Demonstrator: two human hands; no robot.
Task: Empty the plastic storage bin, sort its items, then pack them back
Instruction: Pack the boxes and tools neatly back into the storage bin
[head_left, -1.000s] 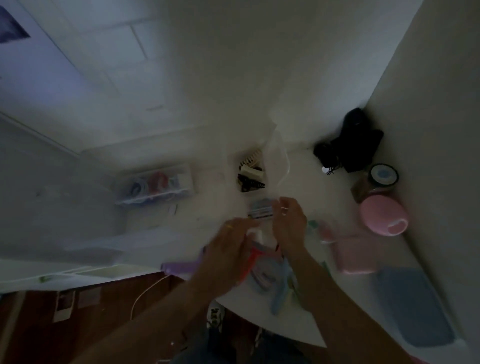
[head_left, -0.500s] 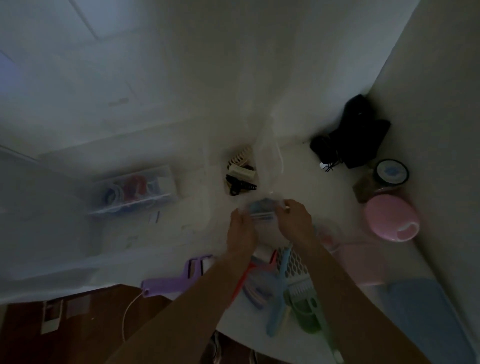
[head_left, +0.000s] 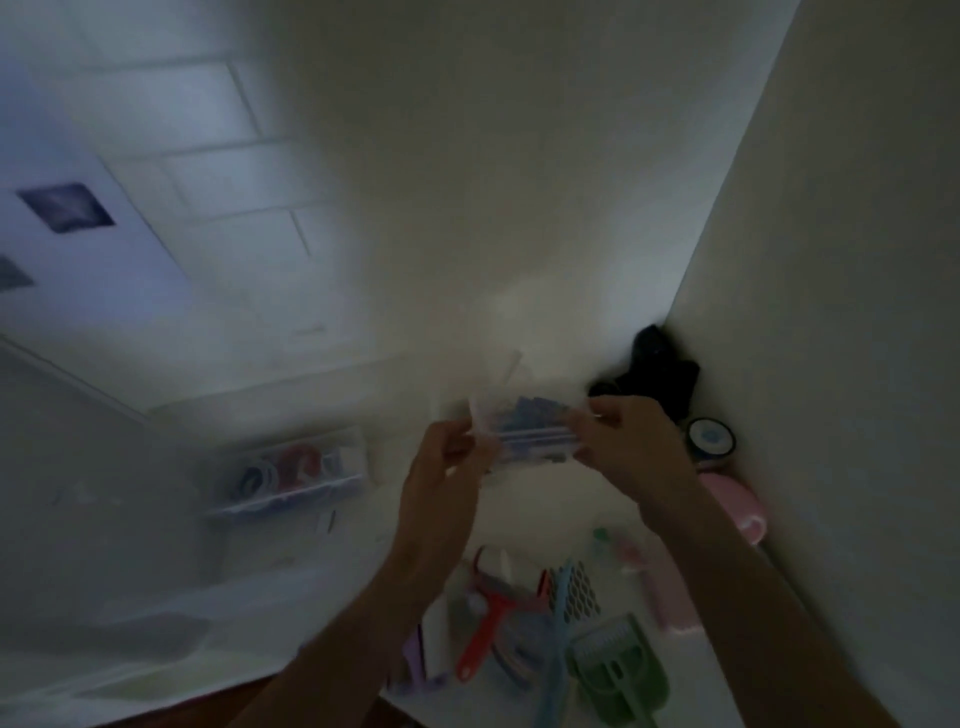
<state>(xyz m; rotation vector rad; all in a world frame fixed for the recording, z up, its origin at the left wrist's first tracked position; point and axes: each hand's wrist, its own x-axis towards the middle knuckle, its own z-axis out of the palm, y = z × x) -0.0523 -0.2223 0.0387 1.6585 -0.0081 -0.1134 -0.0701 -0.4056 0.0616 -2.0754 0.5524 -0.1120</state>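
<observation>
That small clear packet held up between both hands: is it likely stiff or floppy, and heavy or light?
The clear packet probably flexes: it looks like thin film. It seems light, since the left hand and right hand hold it by its ends only. The film may be slippery; blur hides detail.

I count two hands, the left hand (head_left: 441, 467) and the right hand (head_left: 623, 441), sharing one small clear plastic packet of blue pieces (head_left: 524, 431). On the white bench (head_left: 363, 551) I count one clear plastic storage bin (head_left: 291, 475), one red-handled tool (head_left: 485, 631), one long blue perforated swatter (head_left: 558, 639), one green slotted plastic scoop (head_left: 615, 670), one round pink container (head_left: 737, 512) and one black object (head_left: 657, 371), too blurred to identify.
</observation>
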